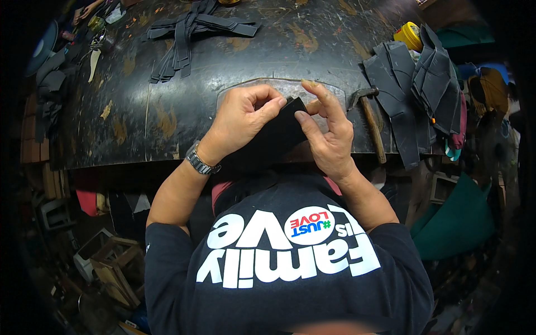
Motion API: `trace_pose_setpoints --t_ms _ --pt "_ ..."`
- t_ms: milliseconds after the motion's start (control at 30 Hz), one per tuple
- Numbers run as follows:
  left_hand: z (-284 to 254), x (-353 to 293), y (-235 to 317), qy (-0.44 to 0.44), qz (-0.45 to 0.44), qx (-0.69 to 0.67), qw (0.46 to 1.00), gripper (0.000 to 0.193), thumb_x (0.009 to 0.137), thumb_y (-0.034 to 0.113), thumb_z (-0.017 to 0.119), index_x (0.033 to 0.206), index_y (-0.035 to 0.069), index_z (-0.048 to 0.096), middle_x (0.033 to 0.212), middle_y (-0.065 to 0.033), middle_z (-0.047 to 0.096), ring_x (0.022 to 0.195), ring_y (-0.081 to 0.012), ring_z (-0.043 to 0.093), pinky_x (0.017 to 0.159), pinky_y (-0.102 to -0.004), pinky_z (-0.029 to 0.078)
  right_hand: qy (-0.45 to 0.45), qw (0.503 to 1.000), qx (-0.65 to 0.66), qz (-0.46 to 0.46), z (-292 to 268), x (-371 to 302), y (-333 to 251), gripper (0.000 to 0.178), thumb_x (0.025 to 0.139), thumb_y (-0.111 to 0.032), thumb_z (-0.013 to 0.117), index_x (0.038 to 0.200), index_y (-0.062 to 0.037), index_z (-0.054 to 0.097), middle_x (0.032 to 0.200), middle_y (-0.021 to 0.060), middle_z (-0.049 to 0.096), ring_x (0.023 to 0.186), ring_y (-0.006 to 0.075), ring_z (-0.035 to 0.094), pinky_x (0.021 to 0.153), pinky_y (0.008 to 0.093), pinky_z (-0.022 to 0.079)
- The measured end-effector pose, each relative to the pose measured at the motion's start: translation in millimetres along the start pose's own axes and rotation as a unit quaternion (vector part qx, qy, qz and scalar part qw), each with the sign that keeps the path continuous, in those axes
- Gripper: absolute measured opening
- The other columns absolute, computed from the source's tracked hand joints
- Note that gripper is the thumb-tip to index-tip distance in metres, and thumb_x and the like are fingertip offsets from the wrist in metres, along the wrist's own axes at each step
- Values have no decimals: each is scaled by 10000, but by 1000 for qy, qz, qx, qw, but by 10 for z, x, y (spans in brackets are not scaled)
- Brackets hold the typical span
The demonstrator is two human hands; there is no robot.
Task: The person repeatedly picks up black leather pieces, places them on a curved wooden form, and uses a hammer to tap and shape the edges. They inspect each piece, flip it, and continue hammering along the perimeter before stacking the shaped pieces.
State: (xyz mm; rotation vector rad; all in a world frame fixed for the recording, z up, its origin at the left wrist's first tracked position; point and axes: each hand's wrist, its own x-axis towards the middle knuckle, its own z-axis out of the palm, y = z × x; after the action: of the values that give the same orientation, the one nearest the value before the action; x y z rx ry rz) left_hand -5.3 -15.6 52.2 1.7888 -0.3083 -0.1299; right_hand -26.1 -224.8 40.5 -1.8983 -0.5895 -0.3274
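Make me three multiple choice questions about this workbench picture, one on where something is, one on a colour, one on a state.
1. Where does the hammer lie?
A. right of the hands
B. left of the hands
C. on the floor

2. What colour is the container at the bench's far right?
A. yellow
B. white
C. red

3. How is the black piece held?
A. by both hands
B. by one hand
C. lying untouched

Answers: 1 A, it rests beside the right hand. 2 A, its lid and side look yellow. 3 A, the left hand and right hand both pinch it.

Matt black piece (277, 137), scuffed worktop (167, 106)
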Motion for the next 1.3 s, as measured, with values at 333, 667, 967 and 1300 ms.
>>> trace_pose_setpoints --t_ms 333,667,967,1300 --pt "57 -87 -5 -41 -43 -132 989 160 924 95 762 1029 -16 715 895 0 715 810 -51 638 711 -217 520 23 998 39 51 41 40 35 578 846 28 718 1400 -54 574 1099 115 693 817 211 617 830 341 509" --pt "36 -305 -19 -21 -37 -85 995 263 887 97 795 1096 -20 685 952 -59 742 858 -93 686 758 -251 551 -125 971 167 118 -220 108 125 567 821 -21 756 1362 -23 587 1086 56 647 946 135 615 916 294 484" --pt "-343 -857 84 -173 -133 124 968 515 748 124 865 1210 3 674 1058 -201 737 919 -260 745 803 -333 569 -158 946 228 166 -451 110 146 330 806 17 745 1131 9 689 1052 48 671 1007 160 615 958 304 463" --pt "-205 -524 565 70 206 433 875 405 763 35 768 1160 69 695 935 -80 674 845 -264 658 769 -375 545 -14 994 67 -89 -670 283 243 381 577 194 635 867 -44 700 1023 64 650 1088 258 592 978 363 444"
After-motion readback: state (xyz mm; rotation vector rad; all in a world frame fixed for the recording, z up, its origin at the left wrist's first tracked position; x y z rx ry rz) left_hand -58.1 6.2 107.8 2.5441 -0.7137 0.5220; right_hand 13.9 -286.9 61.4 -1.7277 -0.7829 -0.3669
